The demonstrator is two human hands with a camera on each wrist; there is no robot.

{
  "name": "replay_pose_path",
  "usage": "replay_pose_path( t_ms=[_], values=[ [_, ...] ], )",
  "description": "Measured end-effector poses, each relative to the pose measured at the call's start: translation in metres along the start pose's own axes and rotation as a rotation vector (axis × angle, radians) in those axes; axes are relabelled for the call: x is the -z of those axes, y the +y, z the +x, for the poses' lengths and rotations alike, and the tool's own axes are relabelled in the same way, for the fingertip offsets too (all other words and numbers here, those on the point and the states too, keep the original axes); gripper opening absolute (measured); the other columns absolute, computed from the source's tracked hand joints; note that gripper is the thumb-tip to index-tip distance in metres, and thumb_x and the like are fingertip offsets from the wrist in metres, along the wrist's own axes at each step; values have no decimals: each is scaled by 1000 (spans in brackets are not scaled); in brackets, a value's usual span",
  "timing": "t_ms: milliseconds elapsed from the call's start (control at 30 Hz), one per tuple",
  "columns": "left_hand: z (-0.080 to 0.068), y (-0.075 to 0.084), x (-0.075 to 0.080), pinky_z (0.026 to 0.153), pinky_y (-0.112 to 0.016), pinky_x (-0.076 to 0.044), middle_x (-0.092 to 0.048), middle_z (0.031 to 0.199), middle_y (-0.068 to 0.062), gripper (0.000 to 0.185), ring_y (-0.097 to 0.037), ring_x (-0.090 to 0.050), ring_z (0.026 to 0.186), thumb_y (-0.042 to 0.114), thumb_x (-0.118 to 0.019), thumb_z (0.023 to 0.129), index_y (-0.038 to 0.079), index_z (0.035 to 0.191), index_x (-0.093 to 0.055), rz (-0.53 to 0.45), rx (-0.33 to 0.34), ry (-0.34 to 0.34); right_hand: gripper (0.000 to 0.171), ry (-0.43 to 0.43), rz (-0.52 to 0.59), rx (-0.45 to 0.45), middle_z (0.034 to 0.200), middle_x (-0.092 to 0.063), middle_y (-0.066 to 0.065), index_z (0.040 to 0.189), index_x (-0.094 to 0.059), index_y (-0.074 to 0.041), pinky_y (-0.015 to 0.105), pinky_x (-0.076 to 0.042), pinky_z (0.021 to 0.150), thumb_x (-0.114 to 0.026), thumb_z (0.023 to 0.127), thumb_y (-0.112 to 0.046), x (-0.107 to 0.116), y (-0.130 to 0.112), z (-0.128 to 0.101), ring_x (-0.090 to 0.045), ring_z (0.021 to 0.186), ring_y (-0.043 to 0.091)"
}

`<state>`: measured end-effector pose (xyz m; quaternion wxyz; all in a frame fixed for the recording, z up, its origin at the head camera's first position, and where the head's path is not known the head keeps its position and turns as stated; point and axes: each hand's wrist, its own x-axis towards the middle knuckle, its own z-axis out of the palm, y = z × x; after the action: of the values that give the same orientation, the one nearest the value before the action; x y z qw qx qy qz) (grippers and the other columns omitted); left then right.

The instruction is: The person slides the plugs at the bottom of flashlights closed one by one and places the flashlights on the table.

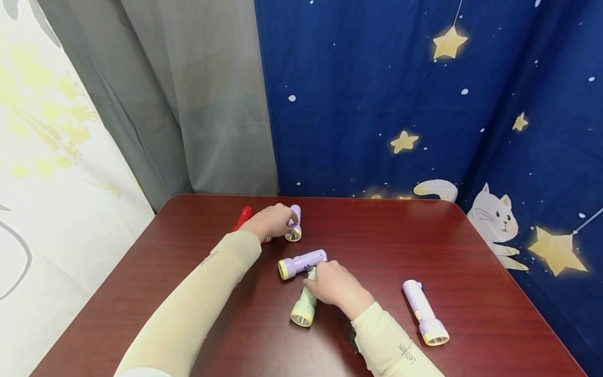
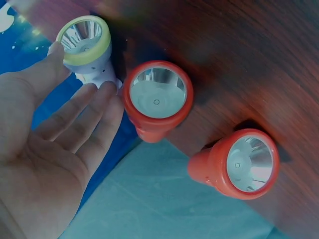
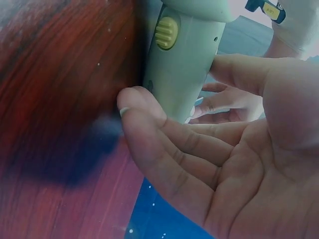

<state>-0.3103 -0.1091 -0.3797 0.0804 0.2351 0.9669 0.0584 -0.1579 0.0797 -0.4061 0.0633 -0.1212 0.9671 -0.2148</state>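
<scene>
On the table — right hand grips green flashlight (yellow-rimmed).

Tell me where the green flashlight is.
In the head view, the green flashlight is just below centre, held by the right hand, with a purple flashlight lying just beyond it.

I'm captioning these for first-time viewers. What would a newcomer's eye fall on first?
Probably the deep blue curtain behind the table, with its yellow stars and, at the right, a white cat. Next, perhaps, the right hand near the middle of the table, holding a pale green flashlight, and the left hand at a lilac flashlight toward the far edge.
</scene>
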Motion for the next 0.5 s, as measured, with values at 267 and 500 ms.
replay_pose_path(
  t_ms=[267, 500],
  values=[
    [-6, -4, 10, 113, -48, -53, -71, 139, -13, 39, -26, -67, 124, 31, -63, 107, 14, 141, -69, -65, 28, 71, 34, -66, 70, 11, 61, -58, 3, 70, -60, -13, 29, -46, 53, -78, 93, -30, 3, 9, 3, -55, 54, 16],
    [-14, 0, 14, 107, -48, -57, -75, 132, -11, 38, -24, -70, 115, 32, -62, 107, 14, 139, -70, -68, 17, 93, 28, -122, 229, 5, 64, -63, 3, 81, -61, -8, 26, -50, 50, -83, 88, -25, 11, 10, -5, -62, 50, 13]
  ],
)
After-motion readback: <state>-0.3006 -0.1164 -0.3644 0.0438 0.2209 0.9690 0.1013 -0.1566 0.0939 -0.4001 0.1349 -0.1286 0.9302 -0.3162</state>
